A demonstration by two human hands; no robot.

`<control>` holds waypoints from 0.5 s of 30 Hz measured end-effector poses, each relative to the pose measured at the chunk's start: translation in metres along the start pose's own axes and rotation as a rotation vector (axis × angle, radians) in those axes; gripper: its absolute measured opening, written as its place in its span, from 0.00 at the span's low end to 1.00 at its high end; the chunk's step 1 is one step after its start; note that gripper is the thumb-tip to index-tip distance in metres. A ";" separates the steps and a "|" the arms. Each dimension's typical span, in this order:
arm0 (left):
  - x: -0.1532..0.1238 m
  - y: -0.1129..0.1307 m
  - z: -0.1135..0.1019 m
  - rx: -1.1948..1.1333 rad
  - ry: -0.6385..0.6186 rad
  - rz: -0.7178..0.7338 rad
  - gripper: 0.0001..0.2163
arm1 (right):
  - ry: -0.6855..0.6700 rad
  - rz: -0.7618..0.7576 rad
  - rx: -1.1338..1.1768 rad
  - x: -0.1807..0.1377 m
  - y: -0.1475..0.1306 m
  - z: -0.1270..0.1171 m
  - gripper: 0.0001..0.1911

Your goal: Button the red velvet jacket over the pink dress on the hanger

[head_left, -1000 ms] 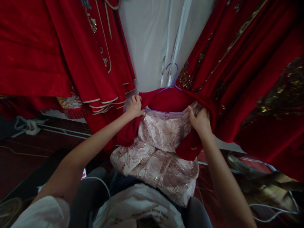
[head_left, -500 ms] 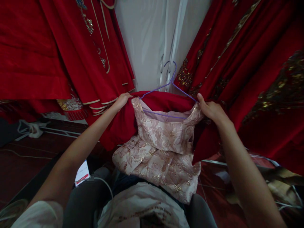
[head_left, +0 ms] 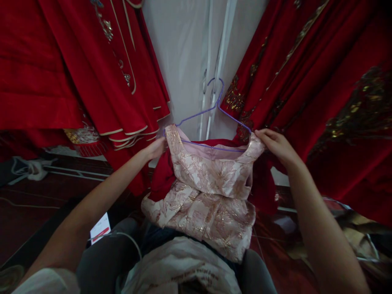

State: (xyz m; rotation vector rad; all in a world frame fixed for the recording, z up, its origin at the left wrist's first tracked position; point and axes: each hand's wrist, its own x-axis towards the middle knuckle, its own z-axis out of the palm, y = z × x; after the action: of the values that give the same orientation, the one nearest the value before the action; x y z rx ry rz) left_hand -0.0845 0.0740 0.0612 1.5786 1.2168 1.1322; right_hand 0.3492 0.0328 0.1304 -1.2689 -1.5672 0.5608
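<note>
A pink brocade dress (head_left: pixel 211 179) with gold floral pattern hangs on a purple wire hanger (head_left: pixel 214 112) in front of me, its skirt resting on my lap. A red velvet garment (head_left: pixel 163 179) lies behind it, showing at both sides. My left hand (head_left: pixel 156 148) grips the dress's left shoulder edge together with the red cloth. My right hand (head_left: pixel 272 143) pinches the right shoulder of the dress at the hanger's end.
Red embroidered robes (head_left: pixel 76 69) hang at the left and more red gold-trimmed garments (head_left: pixel 321 81) at the right. White fabric (head_left: pixel 183 57) hangs between them. A white plastic bag (head_left: pixel 180 269) lies on my lap. Cords (head_left: pixel 27 169) lie on the dark floor.
The red garment has slid down behind the pink dress, which now shows fully on the hanger. Both hands moved outward to the dress's shoulders, and the hanger rose slightly.
</note>
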 end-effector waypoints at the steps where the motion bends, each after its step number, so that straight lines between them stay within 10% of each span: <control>1: 0.003 0.006 -0.003 -0.081 -0.003 0.016 0.23 | -0.004 -0.009 -0.003 0.000 0.002 0.000 0.21; 7: 0.012 0.051 -0.014 0.022 0.070 0.273 0.28 | 0.092 -0.197 -0.183 -0.002 0.012 0.008 0.18; 15: 0.008 0.041 -0.003 0.405 0.206 0.463 0.20 | 0.290 -0.256 -0.381 -0.005 0.013 0.020 0.19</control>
State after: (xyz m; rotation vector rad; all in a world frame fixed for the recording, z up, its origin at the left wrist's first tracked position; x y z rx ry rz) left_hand -0.0767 0.0739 0.1026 2.1728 1.3109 1.4294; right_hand 0.3373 0.0369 0.1094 -1.3291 -1.5986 -0.0892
